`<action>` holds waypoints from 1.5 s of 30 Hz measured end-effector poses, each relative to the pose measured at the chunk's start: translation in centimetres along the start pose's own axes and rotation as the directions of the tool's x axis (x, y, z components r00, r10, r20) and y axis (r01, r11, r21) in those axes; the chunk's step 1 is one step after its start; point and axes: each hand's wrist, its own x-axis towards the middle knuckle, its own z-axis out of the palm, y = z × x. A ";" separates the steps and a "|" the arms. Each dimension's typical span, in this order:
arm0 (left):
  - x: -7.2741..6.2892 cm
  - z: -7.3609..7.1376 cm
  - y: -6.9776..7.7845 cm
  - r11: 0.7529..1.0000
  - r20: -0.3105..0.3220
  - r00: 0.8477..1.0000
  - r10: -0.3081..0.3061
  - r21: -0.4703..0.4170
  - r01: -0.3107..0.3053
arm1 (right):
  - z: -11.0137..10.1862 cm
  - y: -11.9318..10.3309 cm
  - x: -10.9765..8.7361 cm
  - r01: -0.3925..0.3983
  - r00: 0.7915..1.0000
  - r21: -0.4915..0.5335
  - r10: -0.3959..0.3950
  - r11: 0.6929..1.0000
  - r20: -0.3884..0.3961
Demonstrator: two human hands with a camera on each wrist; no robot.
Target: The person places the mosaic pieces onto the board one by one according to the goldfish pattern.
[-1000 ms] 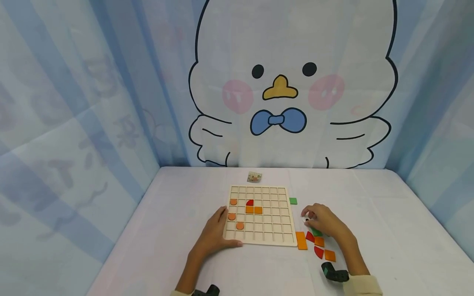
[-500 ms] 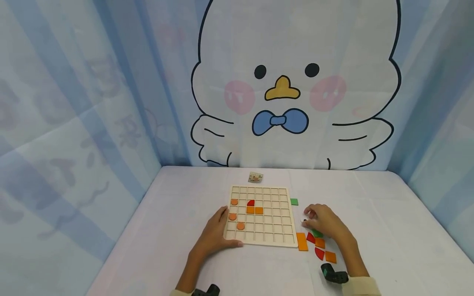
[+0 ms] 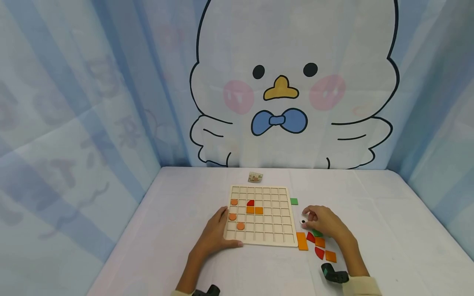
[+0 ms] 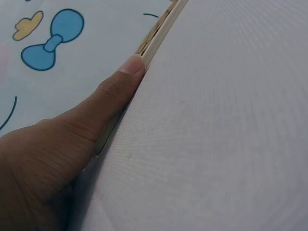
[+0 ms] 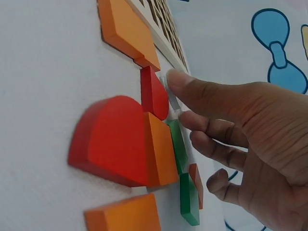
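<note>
My left hand (image 3: 214,234) grips the near left corner of the pale wooden grid board (image 3: 274,238). Its thumb lies along the front edge, also seen in the left wrist view, and the fingers run up the left side. To the board's right, my right hand (image 3: 324,220) pinches a small white piece with a black dot (image 3: 303,221) between thumb and fingertips, low by the table; in the right wrist view the thumb partly hides it. Orange discs (image 3: 240,226), a red quarter-round (image 3: 250,203) and two orange squares (image 3: 254,210) sit in the grid.
Beside the right wrist lie an orange rectangle (image 3: 302,241), red quarter-rounds (image 3: 319,253), orange squares (image 3: 331,256) and green pieces (image 3: 317,233). A green piece (image 3: 294,201) rests by the board's right edge. Behind the board is a small patterned card (image 3: 255,177).
The white piece has shifted slightly left with my right fingertips and shows more clearly now. My left hand keeps its place on the board.
</note>
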 end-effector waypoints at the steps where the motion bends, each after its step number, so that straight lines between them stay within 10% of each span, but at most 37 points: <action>1: 0.0 0.0 0.0 1.000 0.000 1.000 0.000 0.001 0.000 | 0.0 0.0 0.0 0.002 1.000 -0.009 -0.002 1.000 0.005; 23: 0.1 0.0 0.0 1.000 -0.018 1.000 0.004 0.003 -0.004 | -0.1 -1.1 0.4 0.008 0.998 -0.047 -0.011 0.999 -0.064; 45: -0.1 0.0 0.0 1.000 -0.004 1.000 0.010 -0.019 -0.010 | 3.4 -6.7 2.6 0.255 0.964 0.066 -0.249 0.965 -0.090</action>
